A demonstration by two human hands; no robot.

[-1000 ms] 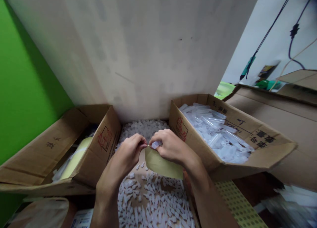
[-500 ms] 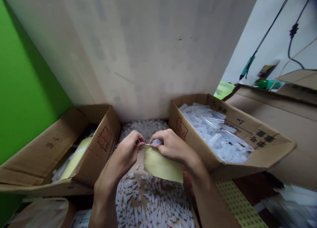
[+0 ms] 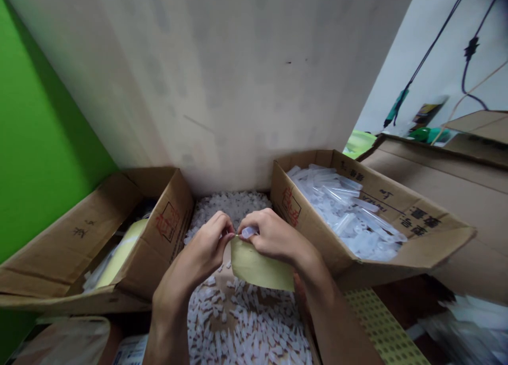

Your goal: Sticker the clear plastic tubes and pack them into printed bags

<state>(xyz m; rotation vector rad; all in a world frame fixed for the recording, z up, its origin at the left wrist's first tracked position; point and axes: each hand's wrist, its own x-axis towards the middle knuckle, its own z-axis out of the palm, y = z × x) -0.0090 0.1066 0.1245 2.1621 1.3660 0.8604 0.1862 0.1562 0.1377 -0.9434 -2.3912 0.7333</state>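
Note:
My right hand point(image 3: 270, 235) grips a yellow sheet point(image 3: 260, 267) by its upper edge, and a translucent plastic tube point(image 3: 249, 231) is tucked in the same fingers. Against the sheet's upper left corner, my left hand point(image 3: 212, 240) is closed in a pinch; what sits between its fingertips is too small to make out. The two hands' fingertips nearly meet. Below and behind them lie many small whitish plastic pieces point(image 3: 254, 328) on a brown cardboard surface.
An open carton point(image 3: 428, 248) at the right holds clear tubes point(image 3: 349, 211). The left carton point(image 3: 135, 275) contains yellow sheets point(image 3: 121, 254). A dotted yellow sheet point(image 3: 383, 322) lies lower right. Behind stands a pale panel point(image 3: 238, 90); cables point(image 3: 436, 37) hang at the upper right.
My left hand has shifted slightly right, its fingertips closer to my right hand's. The tube in my right hand has moved slightly left and down. The yellow sheet stays held.

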